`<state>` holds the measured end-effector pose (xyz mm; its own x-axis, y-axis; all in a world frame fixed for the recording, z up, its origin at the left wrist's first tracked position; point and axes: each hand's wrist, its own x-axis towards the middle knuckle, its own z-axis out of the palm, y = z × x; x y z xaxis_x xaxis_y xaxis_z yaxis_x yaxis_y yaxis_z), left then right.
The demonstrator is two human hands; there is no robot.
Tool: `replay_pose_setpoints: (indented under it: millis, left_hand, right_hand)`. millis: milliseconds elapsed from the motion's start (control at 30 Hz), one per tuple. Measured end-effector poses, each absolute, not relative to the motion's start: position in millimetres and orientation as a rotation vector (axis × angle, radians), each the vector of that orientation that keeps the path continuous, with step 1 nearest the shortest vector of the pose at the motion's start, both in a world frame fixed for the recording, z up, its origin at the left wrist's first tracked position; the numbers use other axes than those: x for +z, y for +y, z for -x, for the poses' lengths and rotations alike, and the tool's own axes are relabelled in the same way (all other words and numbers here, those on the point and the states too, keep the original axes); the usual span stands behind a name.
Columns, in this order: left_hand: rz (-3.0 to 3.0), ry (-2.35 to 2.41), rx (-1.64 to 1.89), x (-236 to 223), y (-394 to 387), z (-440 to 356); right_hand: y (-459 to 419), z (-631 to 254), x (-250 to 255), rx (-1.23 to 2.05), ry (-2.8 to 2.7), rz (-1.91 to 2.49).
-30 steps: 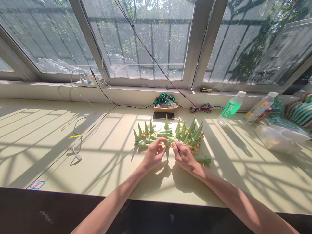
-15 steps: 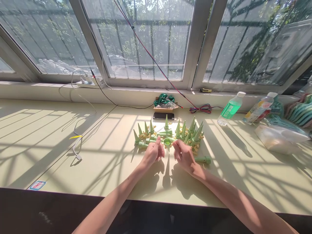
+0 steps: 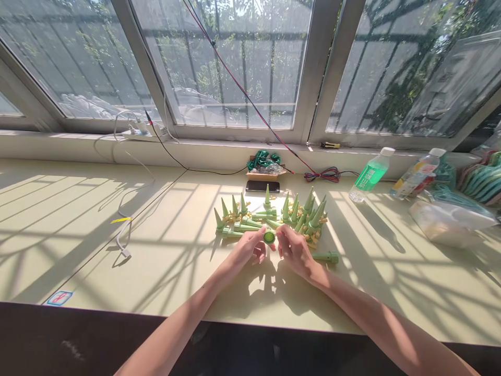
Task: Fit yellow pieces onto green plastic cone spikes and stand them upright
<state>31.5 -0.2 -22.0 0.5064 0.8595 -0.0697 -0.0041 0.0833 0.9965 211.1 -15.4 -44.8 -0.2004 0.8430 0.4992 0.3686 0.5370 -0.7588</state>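
My left hand [image 3: 253,245] is closed around a green plastic watering spike [image 3: 269,237], whose round open end faces up at me. Close on its right, my right hand [image 3: 293,247] is pinched at the spike's rim. Whatever lies between those fingertips is too small to make out. Beyond both hands is a cluster of similar green spikes [image 3: 309,214], several standing point up and others lying flat. Small yellowish pieces [image 3: 313,240] are scattered among them. One more spike [image 3: 325,256] lies just right of my right hand.
A dark phone [image 3: 262,186] lies behind the spikes, before a small box [image 3: 266,169] with green ties. Bundled cable [image 3: 323,175], a green-labelled bottle [image 3: 371,175], a second bottle [image 3: 418,173] and a plastic bag [image 3: 450,224] are to the right. A white cable [image 3: 124,235] lies left.
The spike between my hands has moved slightly toward me, and my left hand has shifted right and closed on it. My right hand stays pinched beside it.
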Motion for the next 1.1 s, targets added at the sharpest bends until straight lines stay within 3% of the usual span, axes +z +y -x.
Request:
replay_pose_setpoints:
  millis: [800,1100]
  left_hand:
    - [-2.007,0.930,1.044,-30,-2,-35]
    - [-1.631,1.083,0.985,-37,6,-36]
  right_hand:
    - [-9,-212,-55,0.438,-1.825,1.075]
    - [-11,-209,-57,0.435,-1.717,1.025]
